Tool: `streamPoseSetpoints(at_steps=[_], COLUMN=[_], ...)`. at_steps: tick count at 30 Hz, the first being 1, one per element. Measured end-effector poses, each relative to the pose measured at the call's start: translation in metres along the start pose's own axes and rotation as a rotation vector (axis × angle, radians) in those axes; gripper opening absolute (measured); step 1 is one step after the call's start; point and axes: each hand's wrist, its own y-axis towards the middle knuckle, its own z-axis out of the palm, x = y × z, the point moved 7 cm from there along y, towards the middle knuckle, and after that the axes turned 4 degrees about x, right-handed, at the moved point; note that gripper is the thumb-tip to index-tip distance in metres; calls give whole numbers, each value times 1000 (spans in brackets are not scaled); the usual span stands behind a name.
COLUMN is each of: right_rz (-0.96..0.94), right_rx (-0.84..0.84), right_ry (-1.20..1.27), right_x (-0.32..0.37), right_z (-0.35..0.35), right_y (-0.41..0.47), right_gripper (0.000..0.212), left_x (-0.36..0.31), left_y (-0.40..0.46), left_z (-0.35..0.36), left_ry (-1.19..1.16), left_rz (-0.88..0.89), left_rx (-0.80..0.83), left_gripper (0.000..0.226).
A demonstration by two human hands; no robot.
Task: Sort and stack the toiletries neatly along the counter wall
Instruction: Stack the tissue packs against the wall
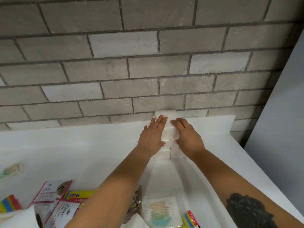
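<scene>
A stack of small white packets (169,132) stands against the counter's white backsplash, several layers high in two columns. My left hand (153,135) lies flat against the stack's left side with fingers straight. My right hand (187,135) presses the right side, its fingers bent over the upper packets. Near the counter's front lie loose toiletries: two Dove sachets (49,192), a cotton-swab pack (160,211) and a yellow wipes pack (79,195).
The white counter (82,153) runs along a grey brick wall (131,63). A pale mesh pouch (12,168) lies at far left. Rainbow-striped packs (9,203) sit at the lower left and lower middle. A grey panel (283,112) bounds the right side.
</scene>
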Motion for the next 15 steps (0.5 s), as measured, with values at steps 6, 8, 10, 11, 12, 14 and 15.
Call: streamPoseSetpoints(at_steps=[6,8,10,11,12,14,15], right_rz=[10,26,40,47,54,67,69], right_rx=[35,54,57,51,38,-6,-30], right_ry=[-41,-52,-44,-27,-4,51,78], right_x=[7,9,12,13,15,19,22], right_z=[-7,-10,-13,-15,-17,-24,-27], right_y=[0,-2,-6,-8,-11,-17,-21], right_gripper=[75,77,79,80,80,81,80], left_x=[-2,1,4,6,9,14,17], left_y=[-5,-11,-19,-24,-29,-42,-48], left_z=[-5,-10,-17,-21,-25,-32,-36], left_ry=[-46,-102,-152,-169,-186,-230,-253], left_rz=[-3,-4,-8,-11,-14,-15,-12], left_rx=[42,31,-2,-25,-47,-80,-90], left_gripper=[112,110,103,99,96,90,88])
